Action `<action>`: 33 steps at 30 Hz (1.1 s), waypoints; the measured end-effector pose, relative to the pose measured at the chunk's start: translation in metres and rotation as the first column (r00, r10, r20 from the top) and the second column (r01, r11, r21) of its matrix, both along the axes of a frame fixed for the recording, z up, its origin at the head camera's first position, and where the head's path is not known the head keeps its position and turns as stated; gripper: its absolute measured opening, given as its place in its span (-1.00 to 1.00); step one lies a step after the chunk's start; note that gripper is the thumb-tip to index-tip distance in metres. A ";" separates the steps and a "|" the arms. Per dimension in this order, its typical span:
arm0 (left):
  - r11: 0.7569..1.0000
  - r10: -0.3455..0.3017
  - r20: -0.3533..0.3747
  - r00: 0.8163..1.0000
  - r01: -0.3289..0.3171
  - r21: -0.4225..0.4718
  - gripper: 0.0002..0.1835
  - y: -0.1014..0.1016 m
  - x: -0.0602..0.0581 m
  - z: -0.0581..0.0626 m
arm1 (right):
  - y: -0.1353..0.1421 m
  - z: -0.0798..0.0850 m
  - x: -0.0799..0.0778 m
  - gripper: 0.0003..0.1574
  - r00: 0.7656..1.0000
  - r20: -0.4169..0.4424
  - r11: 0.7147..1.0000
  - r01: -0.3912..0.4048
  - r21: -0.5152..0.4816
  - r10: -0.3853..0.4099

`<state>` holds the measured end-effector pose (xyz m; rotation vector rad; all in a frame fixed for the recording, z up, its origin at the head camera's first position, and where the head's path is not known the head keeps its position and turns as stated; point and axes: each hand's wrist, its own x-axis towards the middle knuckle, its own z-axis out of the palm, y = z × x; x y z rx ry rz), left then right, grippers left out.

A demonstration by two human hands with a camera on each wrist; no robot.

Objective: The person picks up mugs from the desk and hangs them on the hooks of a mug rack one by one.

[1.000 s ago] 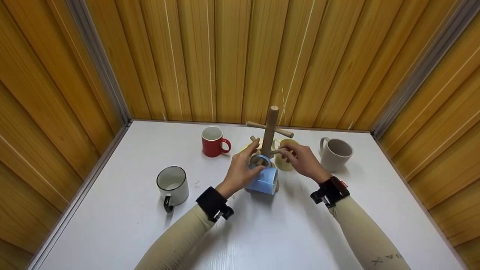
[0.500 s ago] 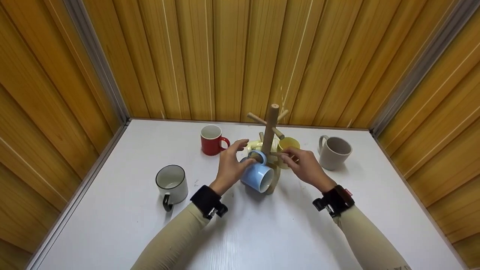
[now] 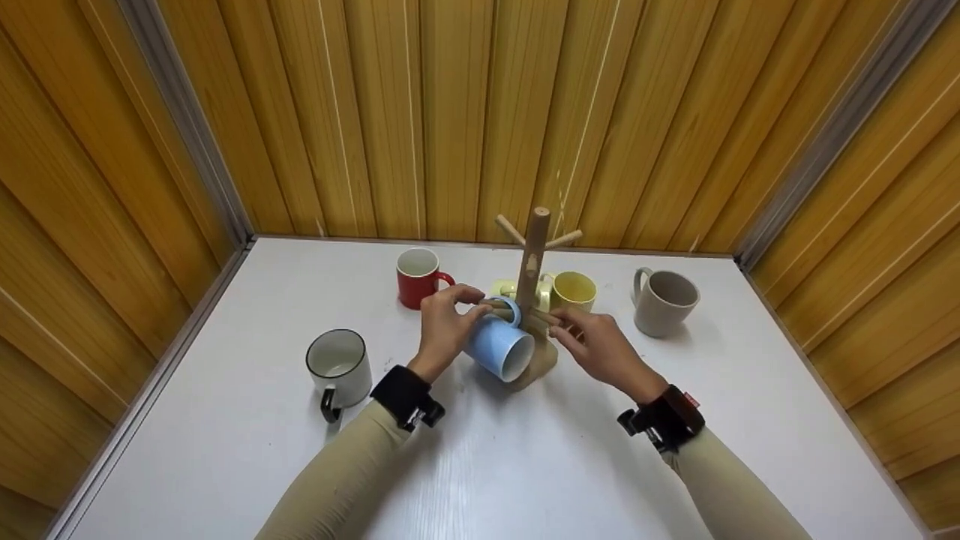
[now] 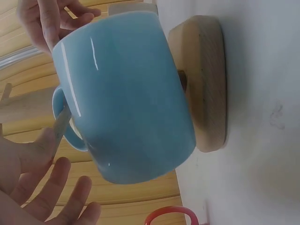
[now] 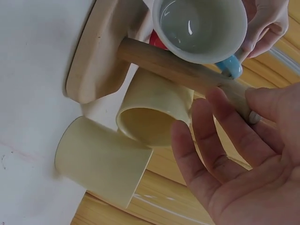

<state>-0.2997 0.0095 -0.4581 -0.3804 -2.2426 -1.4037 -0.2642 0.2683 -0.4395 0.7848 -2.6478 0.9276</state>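
Observation:
A wooden mug tree stands mid-table on its flat base. A light blue mug hangs by its handle from a lower peg, tilted with its mouth toward the front right. My left hand pinches the end of that peg between thumb and index finger; the other fingers stay loose in the left wrist view. On the right, my right hand pinches the tip of another lower peg between thumb and fingers. Two yellow mugs are behind: one upright on the table, another partly hidden by the stand.
A red mug stands behind my left hand. At the left is a white mug with a black rim and handle. A grey-beige mug stands at the right. Wood-patterned walls enclose the white table.
The mug tree has turned, its front side swinging left, and the upper pegs point elsewhere. The blue mug and my left hand have moved left; my right hand has shifted slightly toward the front.

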 end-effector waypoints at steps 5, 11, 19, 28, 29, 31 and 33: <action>0.999 0.015 0.010 1.000 -0.015 0.036 -0.79 -0.008 -0.004 0.001 | -0.010 0.003 0.006 -0.73 0.998 0.006 0.998 -0.057 0.008 0.057; 0.999 0.030 0.007 1.000 -0.030 0.045 -0.81 -0.015 -0.006 0.000 | -0.021 0.002 0.013 -0.73 0.994 0.011 0.995 -0.104 -0.001 0.104; 0.998 0.047 -0.019 0.999 -0.046 0.050 -0.81 -0.019 -0.008 0.000 | -0.035 0.000 0.023 -0.72 0.994 -0.006 0.994 -0.111 -0.014 0.111; 0.996 0.052 -0.012 0.999 -0.051 0.072 -0.79 -0.012 -0.015 0.001 | -0.045 0.000 0.029 -0.63 0.995 0.001 0.995 -0.104 -0.010 0.104; 0.996 0.057 -0.007 0.998 -0.056 0.072 -0.79 -0.012 -0.015 0.000 | -0.046 -0.001 0.029 -0.62 0.994 -0.003 0.994 -0.109 -0.012 0.109; 0.995 0.065 0.004 0.998 -0.065 0.070 -0.79 -0.010 -0.015 0.000 | -0.046 -0.003 0.030 -0.60 0.992 -0.009 0.992 -0.122 -0.020 0.122; 0.995 0.072 0.010 0.997 -0.073 0.068 -0.79 -0.009 -0.015 -0.001 | -0.046 -0.004 0.030 -0.59 0.992 -0.011 0.991 -0.128 -0.026 0.127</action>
